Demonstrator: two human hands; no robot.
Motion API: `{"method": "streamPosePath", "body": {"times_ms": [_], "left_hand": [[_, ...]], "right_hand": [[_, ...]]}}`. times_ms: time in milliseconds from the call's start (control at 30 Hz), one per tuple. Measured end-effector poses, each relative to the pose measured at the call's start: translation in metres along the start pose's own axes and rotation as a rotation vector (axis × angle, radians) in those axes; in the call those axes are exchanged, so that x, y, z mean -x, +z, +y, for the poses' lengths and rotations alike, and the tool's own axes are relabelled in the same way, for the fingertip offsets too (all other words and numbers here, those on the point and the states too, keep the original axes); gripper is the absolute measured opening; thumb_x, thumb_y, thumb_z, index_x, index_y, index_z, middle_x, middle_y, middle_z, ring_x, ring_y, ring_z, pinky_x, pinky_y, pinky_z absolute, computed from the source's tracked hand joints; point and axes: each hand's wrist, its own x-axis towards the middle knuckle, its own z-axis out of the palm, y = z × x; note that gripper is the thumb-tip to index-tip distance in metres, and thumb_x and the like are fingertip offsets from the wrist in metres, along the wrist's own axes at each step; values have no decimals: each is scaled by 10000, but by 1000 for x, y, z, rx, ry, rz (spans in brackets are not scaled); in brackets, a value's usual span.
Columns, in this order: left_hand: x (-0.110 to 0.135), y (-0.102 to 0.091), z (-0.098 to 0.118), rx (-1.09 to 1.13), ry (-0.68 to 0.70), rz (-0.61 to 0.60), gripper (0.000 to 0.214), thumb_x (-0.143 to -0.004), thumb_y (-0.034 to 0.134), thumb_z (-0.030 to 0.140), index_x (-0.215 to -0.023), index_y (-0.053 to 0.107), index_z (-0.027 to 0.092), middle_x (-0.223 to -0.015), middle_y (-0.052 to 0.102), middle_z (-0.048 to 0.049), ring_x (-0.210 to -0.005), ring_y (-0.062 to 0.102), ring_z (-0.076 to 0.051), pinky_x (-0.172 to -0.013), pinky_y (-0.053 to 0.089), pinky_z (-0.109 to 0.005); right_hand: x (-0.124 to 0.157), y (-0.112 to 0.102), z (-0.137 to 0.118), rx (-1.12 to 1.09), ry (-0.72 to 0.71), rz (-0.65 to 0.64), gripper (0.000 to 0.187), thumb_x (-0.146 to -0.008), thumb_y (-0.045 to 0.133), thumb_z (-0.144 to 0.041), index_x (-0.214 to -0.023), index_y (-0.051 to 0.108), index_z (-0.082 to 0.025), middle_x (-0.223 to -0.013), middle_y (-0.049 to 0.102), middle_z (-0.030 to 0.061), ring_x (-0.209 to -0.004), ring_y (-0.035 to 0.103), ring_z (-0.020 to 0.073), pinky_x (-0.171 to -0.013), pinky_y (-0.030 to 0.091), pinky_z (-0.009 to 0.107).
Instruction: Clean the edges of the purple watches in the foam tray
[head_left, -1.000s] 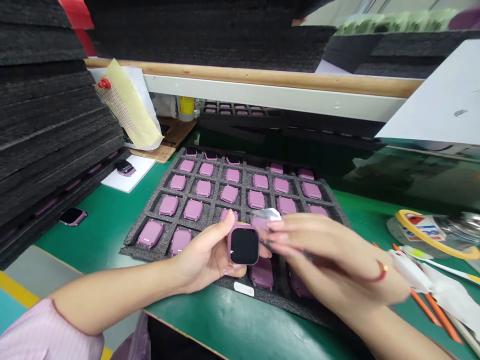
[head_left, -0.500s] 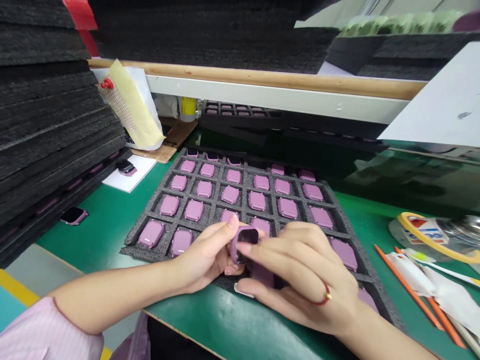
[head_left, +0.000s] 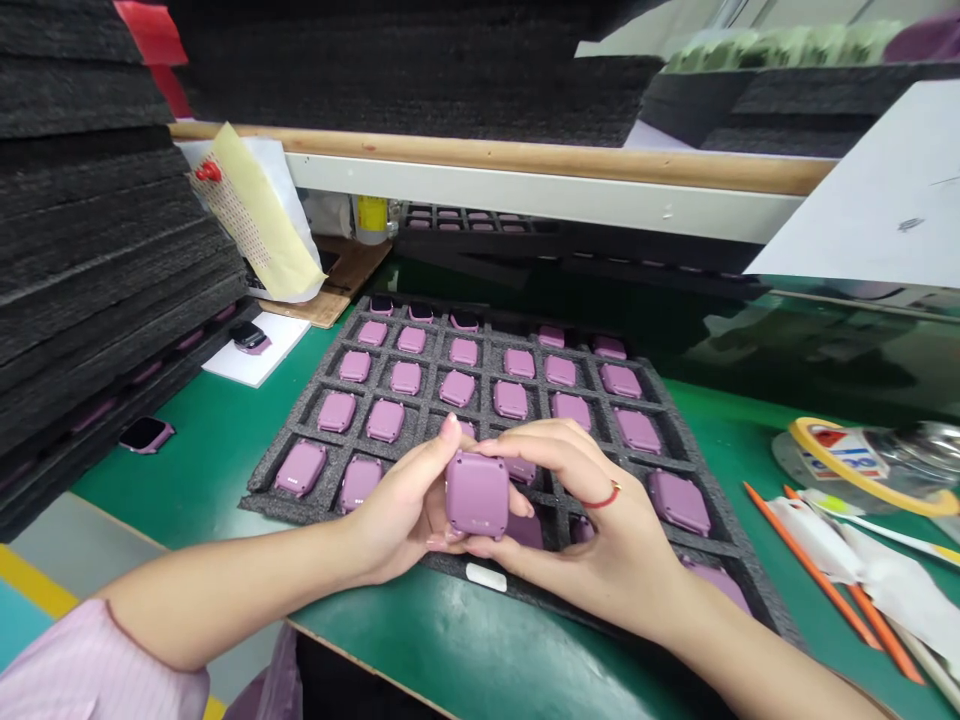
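Observation:
Between both hands, above the near edge of the tray, a purple smartwatch case (head_left: 478, 494) shows its back to me. My left hand (head_left: 401, 510) grips its left side, thumb up along the edge. My right hand (head_left: 600, 520) pinches it from the right, index finger at the top corner and thumb at the lower edge. Under the hands lies a dark grey foam tray (head_left: 289, 440), its compartments holding many similar purple cases, mostly backs up. In its far row a few cases (head_left: 465, 320) show dark screens. A small white strip (head_left: 486, 577) lies on the tray's front edge.
Stacked black foam trays (head_left: 90, 230) stand at the left. Nearby lie a watch case (head_left: 146, 434) and a white pad (head_left: 259, 365) with another watch. On the right are orange sticks (head_left: 814, 570), white wrappings and a yellow tape ring (head_left: 862, 480). A shelf beam (head_left: 525, 185) crosses overhead.
The watch case has turned from showing its dark screen edge-on to showing its purple back. My right hand has shifted from fingers over the screen to pinching the case's edges.

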Motion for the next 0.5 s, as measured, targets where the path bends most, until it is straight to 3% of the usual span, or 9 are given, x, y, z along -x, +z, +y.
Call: {"method": "streamPosePath", "body": {"times_ms": [200, 333, 500], "left_hand": [[-1, 0, 0, 13, -20, 8, 591, -782, 673, 702, -855, 670, 115, -530, 542, 33, -381, 393, -56, -358, 217, -180], [0, 0, -3, 56, -36, 35, 587, -790, 663, 708, -821, 648, 122, -629, 615, -15, -441, 440, -62, -388, 233, -173], [1, -2, -5, 76, -8, 1, 511, -824, 660, 659, -793, 563, 159, -551, 554, 32, -398, 359, -41, -393, 230, -165]], "right_hand": [[-1, -2, 1, 37, -19, -66, 528, -861, 761, -293, -1327, 529, -206, -1125, 680, 102, -1047, 641, 217, -901, 535, 365], [-7, -11, 0, 94, 16, -113, 446, -829, 757, -265, -1240, 589, -224, -1090, 693, 80, -1014, 668, 219, -901, 553, 374], [-34, -26, 21, 213, 76, -141, 334, -831, 725, -332, -1136, 652, -217, -1081, 725, 72, -990, 695, 231, -896, 566, 376]]}}
